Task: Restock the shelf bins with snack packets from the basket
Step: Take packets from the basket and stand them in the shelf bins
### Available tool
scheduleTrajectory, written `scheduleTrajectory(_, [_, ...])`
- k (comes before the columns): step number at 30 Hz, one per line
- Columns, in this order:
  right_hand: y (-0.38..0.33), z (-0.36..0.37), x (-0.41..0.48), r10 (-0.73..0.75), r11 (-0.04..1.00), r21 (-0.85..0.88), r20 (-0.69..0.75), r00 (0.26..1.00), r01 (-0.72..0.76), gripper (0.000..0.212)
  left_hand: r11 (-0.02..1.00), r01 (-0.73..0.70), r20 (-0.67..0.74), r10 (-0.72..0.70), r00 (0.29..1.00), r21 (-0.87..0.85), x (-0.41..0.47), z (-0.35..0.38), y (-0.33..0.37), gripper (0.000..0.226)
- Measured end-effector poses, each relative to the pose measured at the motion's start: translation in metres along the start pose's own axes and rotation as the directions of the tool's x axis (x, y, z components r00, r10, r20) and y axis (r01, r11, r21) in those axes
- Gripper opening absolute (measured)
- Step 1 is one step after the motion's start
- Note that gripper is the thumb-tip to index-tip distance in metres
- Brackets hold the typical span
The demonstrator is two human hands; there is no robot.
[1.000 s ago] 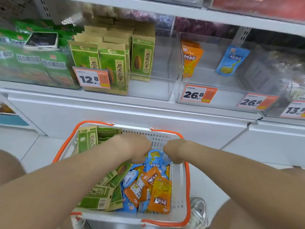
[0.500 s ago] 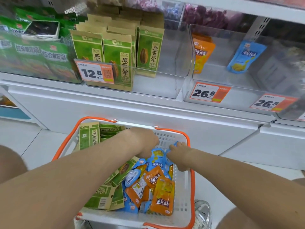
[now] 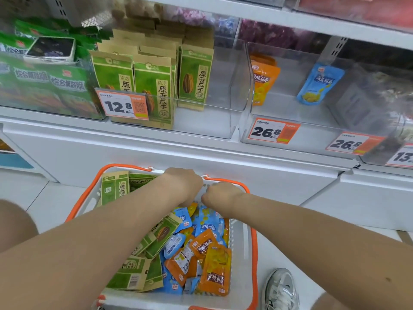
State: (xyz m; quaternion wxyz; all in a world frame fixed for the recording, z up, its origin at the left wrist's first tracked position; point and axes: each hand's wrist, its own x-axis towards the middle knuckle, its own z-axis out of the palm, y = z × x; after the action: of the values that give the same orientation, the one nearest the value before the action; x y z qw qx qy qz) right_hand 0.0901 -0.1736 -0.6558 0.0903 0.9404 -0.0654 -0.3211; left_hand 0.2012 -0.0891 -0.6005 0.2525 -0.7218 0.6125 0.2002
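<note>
Left hand [image 3: 185, 186], right hand [image 3: 221, 195] drawn closer over glossy packets [image 3: 214, 271] in slotted plastic basket [image 3: 240, 253], grips seemingly curled, contents hidden

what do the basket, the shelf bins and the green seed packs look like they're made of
White basket with orange handles: moulded plastic, matte, by its slotted wall. Clear shelf bins: likely acrylic, glossy, see-through with reflections. Green and tan seed packs: seemingly kraft paper, matte, creased flat edges.

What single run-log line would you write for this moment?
stage: picking from basket | left hand: over small packets, fingers hidden | right hand: beside it, fingers hidden | orange-packet bin: nearly empty
</note>
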Motion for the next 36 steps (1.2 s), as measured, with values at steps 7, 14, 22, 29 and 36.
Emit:
scheduleTrajectory(7, [0.028,-0.042,0.012,0.165,0.881,0.454,-0.041,0.985,-0.129,0.027,0.995,0.076,0.139,-0.066,0.988,-0.066,0.01,0.002,-0.03,0.061])
scheduleTrajectory(14, [0.046,-0.043,0.009,0.172,0.749,0.662,-0.257,0.951,0.044,0.031,0.953,0.094,0.208,-0.033,0.978,-0.289,0.025,-0.006,-0.047,0.088])
scheduleTrajectory(22, [0.052,-0.039,-0.033,0.251,0.738,0.652,-0.504,0.826,0.173,0.039,0.663,-0.032,-0.03,0.014,0.999,-0.748,0.039,-0.02,-0.023,0.047])
scheduleTrajectory(29, [0.076,-0.071,-0.091,0.336,0.709,0.692,-0.501,0.798,0.136,0.043,0.336,-0.339,-0.372,-0.036,0.928,-0.879,0.011,-0.027,-0.001,0.029])
scheduleTrajectory(36, [0.084,-0.09,-0.129,0.445,0.702,0.709,-0.517,0.731,0.074,0.039,0.248,-0.465,-0.52,-0.251,0.816,-0.85,-0.017,-0.045,0.022,0.033])
